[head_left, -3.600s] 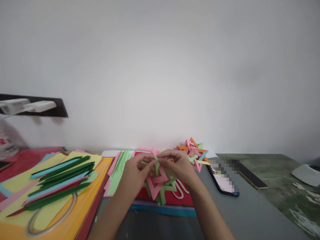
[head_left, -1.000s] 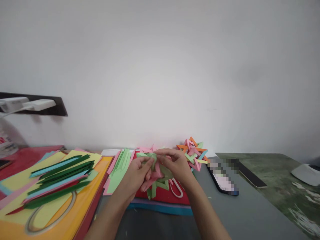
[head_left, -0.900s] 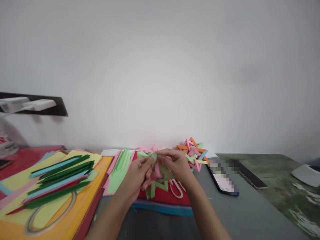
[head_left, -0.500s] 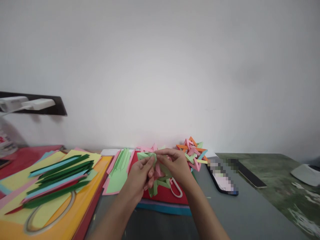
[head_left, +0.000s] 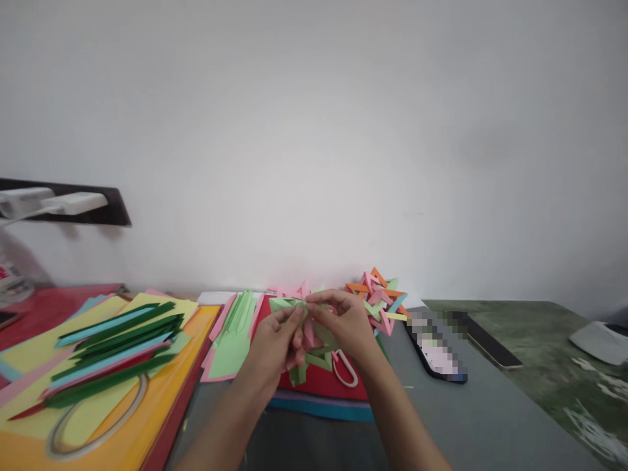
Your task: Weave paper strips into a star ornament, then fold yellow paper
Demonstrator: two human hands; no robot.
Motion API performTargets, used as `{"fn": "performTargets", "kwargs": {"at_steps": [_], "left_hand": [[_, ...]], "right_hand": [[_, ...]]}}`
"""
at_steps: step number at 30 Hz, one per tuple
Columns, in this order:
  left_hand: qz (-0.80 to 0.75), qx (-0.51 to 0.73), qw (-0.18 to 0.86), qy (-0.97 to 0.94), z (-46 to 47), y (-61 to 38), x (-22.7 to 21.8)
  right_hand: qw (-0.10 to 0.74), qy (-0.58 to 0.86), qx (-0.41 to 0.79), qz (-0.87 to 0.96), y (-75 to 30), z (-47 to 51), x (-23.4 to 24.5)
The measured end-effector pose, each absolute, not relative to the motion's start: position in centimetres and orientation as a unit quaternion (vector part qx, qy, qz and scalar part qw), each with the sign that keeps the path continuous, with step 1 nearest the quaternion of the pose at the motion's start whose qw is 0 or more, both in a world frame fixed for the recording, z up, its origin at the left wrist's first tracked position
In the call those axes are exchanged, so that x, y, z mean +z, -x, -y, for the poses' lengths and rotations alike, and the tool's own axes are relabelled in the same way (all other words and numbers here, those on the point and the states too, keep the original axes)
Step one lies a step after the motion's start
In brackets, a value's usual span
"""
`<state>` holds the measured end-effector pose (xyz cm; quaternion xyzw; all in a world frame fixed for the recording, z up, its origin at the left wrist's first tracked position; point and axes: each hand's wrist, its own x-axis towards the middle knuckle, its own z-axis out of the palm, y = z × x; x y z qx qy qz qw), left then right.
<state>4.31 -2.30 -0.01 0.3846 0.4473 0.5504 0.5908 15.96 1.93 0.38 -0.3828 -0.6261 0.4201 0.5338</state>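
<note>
Both my hands pinch a folded paper model [head_left: 318, 358] of light green and pink strips, held above a stack of red and blue paper [head_left: 314, 391]. My left hand [head_left: 279, 339] has thumb and forefinger closed on a light green part at its upper left. My right hand [head_left: 343, 320] grips close beside, fingertips almost meeting the left ones, and hides part of the model. A white handle loop [head_left: 346, 370], perhaps of scissors, lies on the red sheet under my right wrist. Behind stands a multicoloured folded paper model [head_left: 377, 301] in orange, pink, green and blue.
Light green strips [head_left: 240, 320] lie on green and pink sheets left of my hands. Further left, dark green, blue and pink strips [head_left: 118, 347] and a pale ring [head_left: 98, 425] rest on yellow paper. On the right are a phone [head_left: 434, 350] and a black flat bar [head_left: 493, 341].
The right fingertips have shifted very slightly on the green paper. Otherwise the hands and the paper model stay almost where they were.
</note>
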Motion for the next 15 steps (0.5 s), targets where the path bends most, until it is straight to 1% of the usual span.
{"fn": "performTargets", "kwargs": {"at_steps": [8, 15], "left_hand": [[-0.445, 0.541, 0.597, -0.392, 2.16, -4.03, -0.22], [-0.450, 0.552, 0.591, -0.380, 2.22, -4.11, -0.12]], "right_hand": [[0.546, 0.390, 0.434, 0.601, -15.50, -2.02, -0.06], [0.527, 0.384, 0.451, 0.609, -15.80, -2.07, -0.03]]}}
